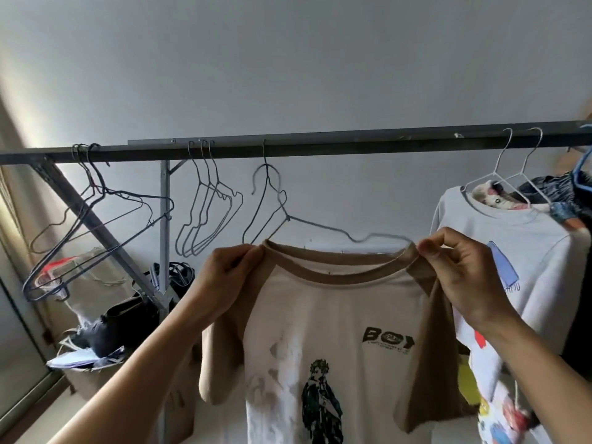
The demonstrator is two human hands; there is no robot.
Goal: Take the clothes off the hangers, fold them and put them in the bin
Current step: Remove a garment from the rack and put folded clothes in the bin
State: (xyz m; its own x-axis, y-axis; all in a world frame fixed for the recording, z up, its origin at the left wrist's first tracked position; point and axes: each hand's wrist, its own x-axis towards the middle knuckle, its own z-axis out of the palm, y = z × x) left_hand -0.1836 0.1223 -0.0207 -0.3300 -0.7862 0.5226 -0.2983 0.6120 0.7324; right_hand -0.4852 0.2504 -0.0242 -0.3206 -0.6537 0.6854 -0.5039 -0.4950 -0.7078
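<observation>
step: getting tee [336, 331] off hanger [320, 224] | my left hand [224, 277] pinches collar's [339, 273] left end, right hand [461, 267] its right end | tee hangs from my grip just under the hanger, seemingly free of it | next: lower it, fold flat

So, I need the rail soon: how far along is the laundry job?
About midway, it seems. Done: several wire hangers hang bare on the rail. In hand: the left hand and right hand pinch the collar of the beige shirt, just under its hanger. Left: folding it, plus the white shirt and a dark garment hanging at right.
</observation>
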